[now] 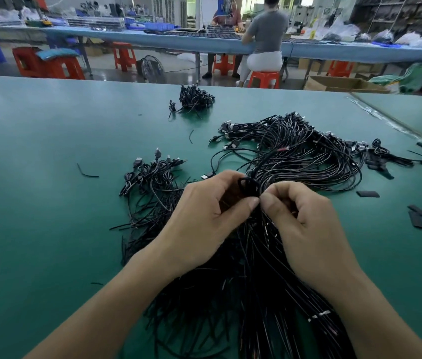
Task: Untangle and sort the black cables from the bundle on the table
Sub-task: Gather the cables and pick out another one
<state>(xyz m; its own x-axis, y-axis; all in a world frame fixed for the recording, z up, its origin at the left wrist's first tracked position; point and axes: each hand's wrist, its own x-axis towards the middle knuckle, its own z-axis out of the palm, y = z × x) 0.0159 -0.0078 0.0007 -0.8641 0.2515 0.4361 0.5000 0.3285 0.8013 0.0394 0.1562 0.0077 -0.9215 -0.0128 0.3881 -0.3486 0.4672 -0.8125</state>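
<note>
In the middle of the frame the left hand (204, 213) and right hand (305, 224) met almost thumb-tip to thumb-tip. Each had its fingers curled and pinched the bundle of black cables (308, 161) at its narrow waist, where a small black loop (250, 184) stood up between the fingers. From there the bundle fanned toward the lower edge beneath both wrists and swept in long arcs to the upper right, ending in plugs. It lay on the green table (49, 203). Just left of the hands sat a pile of coiled cables (152, 174) with plugs, and a smaller heap (195, 98) lay well apart at upper centre. Flat black strips (368, 194) were scattered at the right. Beyond the table a person (267, 29) sat on a red stool (264, 79).
</note>
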